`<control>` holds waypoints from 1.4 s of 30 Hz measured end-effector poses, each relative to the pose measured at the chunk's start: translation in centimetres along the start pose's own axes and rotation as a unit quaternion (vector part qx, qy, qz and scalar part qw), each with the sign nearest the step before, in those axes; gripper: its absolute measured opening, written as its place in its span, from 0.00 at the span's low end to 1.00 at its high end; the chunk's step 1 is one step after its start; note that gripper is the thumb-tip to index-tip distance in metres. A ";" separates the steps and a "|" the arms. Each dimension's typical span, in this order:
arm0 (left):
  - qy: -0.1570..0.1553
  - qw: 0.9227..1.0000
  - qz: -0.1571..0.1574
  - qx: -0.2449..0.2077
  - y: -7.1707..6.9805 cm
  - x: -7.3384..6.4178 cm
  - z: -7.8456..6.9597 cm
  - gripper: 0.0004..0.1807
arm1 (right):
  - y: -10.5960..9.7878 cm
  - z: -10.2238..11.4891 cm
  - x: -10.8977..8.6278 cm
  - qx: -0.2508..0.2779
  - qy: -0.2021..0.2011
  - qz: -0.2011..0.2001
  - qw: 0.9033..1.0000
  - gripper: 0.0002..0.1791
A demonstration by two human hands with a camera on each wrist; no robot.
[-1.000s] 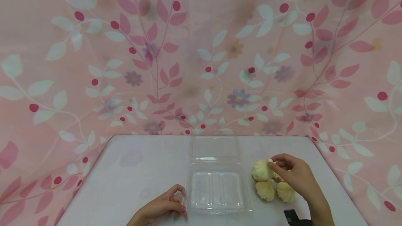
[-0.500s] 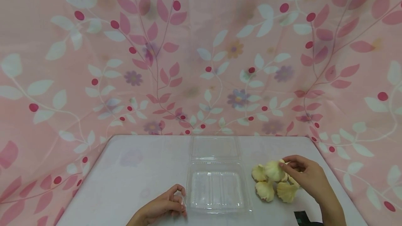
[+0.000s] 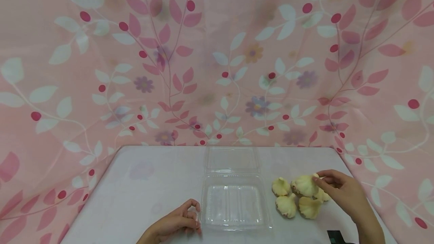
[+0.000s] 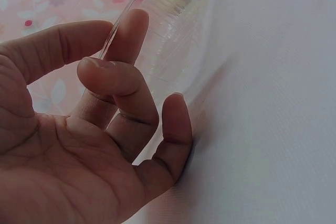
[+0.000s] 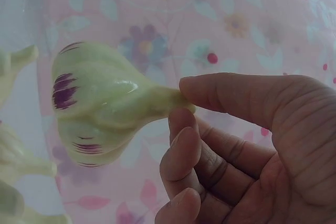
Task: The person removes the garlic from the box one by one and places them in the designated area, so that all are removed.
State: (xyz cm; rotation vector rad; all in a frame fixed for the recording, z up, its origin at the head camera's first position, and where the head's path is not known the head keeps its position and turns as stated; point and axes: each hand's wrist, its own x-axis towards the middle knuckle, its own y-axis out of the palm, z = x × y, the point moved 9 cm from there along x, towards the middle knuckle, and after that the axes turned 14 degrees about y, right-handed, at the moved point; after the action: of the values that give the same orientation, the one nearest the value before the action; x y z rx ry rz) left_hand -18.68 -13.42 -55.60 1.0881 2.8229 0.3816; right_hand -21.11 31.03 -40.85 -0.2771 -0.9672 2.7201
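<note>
My right hand [image 3: 342, 191] pinches a garlic bulb [image 3: 304, 185] by its stem, above other bulbs on the right of the table. In the right wrist view this garlic bulb [image 5: 100, 100] is pale and glossy with purple streaks, its stem between thumb and fingertips. A clear plastic clamshell box [image 3: 234, 206] lies opened out at the middle, its lid [image 3: 232, 159] folded back away from me. At the box's left edge is my left hand [image 3: 178, 219]. The left wrist view shows that hand [image 4: 89, 145] pinching the thin clear rim [image 4: 111, 38] between thumb and finger.
Several more garlic bulbs [image 3: 286, 205] lie on the white table [image 3: 152, 183], right of the box. One garlic bulb [image 3: 322, 195] is partly hidden behind the right hand. A pink floral cloth [image 3: 210, 67] hangs behind the table. A dark strap piece [image 3: 333, 236] shows near the right wrist.
The right hand has moved to the right with the held garlic bulb, uncovering a bulb at the left of the group. My left hand and the box have stayed in place.
</note>
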 end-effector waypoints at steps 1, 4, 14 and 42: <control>-0.001 1.000 0.000 -0.001 0.0 0.0 0.0 0.21 | -0.1 -0.2 0.0 -0.001 0.002 -0.001 1.000 0.23; -0.002 1.000 -0.002 -0.003 0.0 0.0 0.0 0.21 | -0.6 -0.6 0.0 -0.010 0.001 -0.008 1.000 0.22; 0.001 1.000 0.002 -0.008 0.1 -0.1 -0.1 0.22 | -2.1 -3.2 0.1 -0.028 0.030 -0.009 0.999 0.26; -0.002 1.000 0.000 -0.001 0.2 0.0 -0.4 0.22 | -4.1 -8.3 0.4 -0.080 0.113 -0.012 0.990 0.36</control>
State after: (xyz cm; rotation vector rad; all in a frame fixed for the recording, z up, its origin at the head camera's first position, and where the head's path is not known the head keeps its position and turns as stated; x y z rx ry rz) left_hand -18.61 -13.40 -55.16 1.0879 2.8187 0.3818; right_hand -18.75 39.12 -44.60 -0.5853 -1.1136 2.5240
